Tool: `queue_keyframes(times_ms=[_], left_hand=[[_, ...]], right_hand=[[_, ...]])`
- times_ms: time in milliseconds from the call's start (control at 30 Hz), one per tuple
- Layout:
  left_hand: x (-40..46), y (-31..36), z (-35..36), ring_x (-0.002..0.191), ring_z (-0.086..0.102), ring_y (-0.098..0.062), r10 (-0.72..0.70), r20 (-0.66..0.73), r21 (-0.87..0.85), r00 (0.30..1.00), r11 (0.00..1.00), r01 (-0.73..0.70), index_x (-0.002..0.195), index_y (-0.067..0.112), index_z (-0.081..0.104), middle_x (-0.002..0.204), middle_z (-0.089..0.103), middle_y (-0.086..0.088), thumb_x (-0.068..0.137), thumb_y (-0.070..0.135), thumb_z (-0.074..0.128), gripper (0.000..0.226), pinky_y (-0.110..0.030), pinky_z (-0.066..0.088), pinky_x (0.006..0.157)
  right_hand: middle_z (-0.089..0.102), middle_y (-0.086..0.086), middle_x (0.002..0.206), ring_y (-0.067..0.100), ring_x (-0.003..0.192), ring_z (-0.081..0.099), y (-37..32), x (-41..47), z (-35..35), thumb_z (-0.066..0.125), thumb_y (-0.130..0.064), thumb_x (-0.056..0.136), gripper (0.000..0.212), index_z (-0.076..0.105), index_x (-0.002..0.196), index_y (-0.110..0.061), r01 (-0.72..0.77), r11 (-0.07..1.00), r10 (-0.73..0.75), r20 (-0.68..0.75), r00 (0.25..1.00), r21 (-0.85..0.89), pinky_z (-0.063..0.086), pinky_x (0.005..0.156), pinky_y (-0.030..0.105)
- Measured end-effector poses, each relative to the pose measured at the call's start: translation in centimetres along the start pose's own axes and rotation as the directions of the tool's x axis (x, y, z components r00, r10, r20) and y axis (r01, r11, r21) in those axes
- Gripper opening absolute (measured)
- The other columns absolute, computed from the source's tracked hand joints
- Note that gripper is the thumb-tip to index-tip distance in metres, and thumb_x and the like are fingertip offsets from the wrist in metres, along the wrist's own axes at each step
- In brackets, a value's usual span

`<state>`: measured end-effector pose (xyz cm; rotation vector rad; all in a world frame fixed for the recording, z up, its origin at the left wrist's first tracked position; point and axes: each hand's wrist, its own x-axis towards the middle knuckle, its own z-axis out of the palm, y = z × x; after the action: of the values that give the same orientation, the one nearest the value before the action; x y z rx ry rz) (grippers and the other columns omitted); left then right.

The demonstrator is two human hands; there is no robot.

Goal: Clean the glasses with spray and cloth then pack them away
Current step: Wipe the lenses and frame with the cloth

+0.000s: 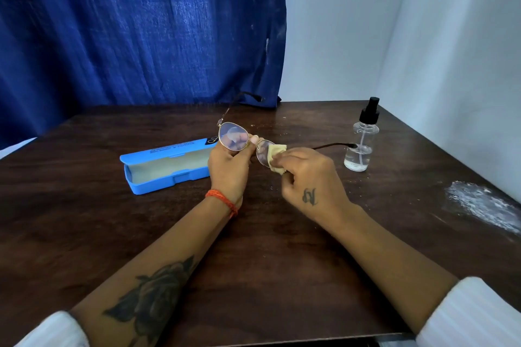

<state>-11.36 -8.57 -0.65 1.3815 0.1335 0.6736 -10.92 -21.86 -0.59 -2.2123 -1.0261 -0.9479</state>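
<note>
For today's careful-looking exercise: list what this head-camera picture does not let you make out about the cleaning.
- Right lens of the glasses: partly covered by the cloth and right hand.
- Print on the blue case lid: too small.
- Case's right end: behind the left hand.
- Spray bottle liquid level: unclear.

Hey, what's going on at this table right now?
A person is cleaning a pair of glasses. The left hand holds the frame up above the table, while the right hand presses a small yellow cloth against one lens. A clear spray bottle stands to the right, and a blue case lies open on the left, with no glasses in it yet.
</note>
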Motion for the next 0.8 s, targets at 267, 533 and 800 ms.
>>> queue_keyframes(times_ms=[267, 533, 800], left_hand=[[-0.4, 0.0, 0.1, 0.081, 0.061, -0.017, 0.025, 0.003, 0.020, 1.000, 0.999, -0.025, 0.092, 0.002, 0.060, 0.085, 0.065, -0.011, 0.082, 0.006, 0.065, 0.011, -0.030, 0.051, 0.081], [-0.2, 0.2, -0.1, 0.087, 0.061, -0.018, 0.035, -0.024, 0.085, 0.999, 0.996, -0.033, 0.081, 0.017, 0.063, 0.085, 0.065, -0.006, 0.081, 0.010, 0.066, 0.008, -0.035, 0.051, 0.084], [-0.6, 0.6, 0.1, 0.088, 0.062, -0.023, 0.020, 0.010, 0.066, 1.000, 0.998, -0.021, 0.079, 0.018, 0.061, 0.087, 0.065, -0.011, 0.081, 0.008, 0.066, 0.011, -0.047, 0.051, 0.091]], right_hand=[[0.070, 0.016, 0.101, 0.029, 0.096, 0.065, -0.6, 0.0, 0.9, 0.057, 0.016, 0.063, 0.041, 0.071, 0.098, 0.000, -0.072, 0.990, 0.082, -0.077, 0.994, 0.121, 0.049, 0.092, 0.033], [0.074, 0.012, 0.077, 0.029, 0.075, 0.069, -0.1, -0.3, -0.1, 0.059, 0.013, 0.049, 0.029, 0.074, 0.071, 0.000, -0.029, 0.996, 0.027, 0.024, 0.999, 0.082, 0.058, 0.069, 0.037], [0.071, 0.018, 0.093, 0.032, 0.088, 0.067, -0.5, 0.2, 0.5, 0.060, 0.018, 0.060, 0.039, 0.071, 0.093, 0.003, -0.076, 0.995, 0.080, -0.067, 0.995, 0.059, 0.051, 0.085, 0.035]])
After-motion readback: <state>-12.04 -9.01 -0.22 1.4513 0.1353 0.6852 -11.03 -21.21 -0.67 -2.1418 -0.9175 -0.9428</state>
